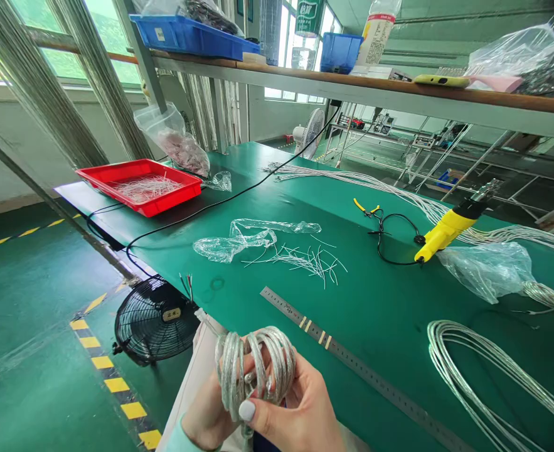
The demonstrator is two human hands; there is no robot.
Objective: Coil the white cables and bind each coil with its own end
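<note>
Both my hands sit at the bottom centre, just off the near edge of the green bench. They hold a coil of silvery wire wound in several loops. My left hand is underneath and behind the coil, fingers curled through it. My right hand wraps the coil from the right, thumb pressed across its front. On the bench ahead lie short cut wire pieces and a steel ruler running diagonally.
A yellow hand tool with black cord, clear plastic bags, a large wire loop, long wire bundles, a red tray of wire bits. Overhead shelf with blue bins. A floor fan stands left.
</note>
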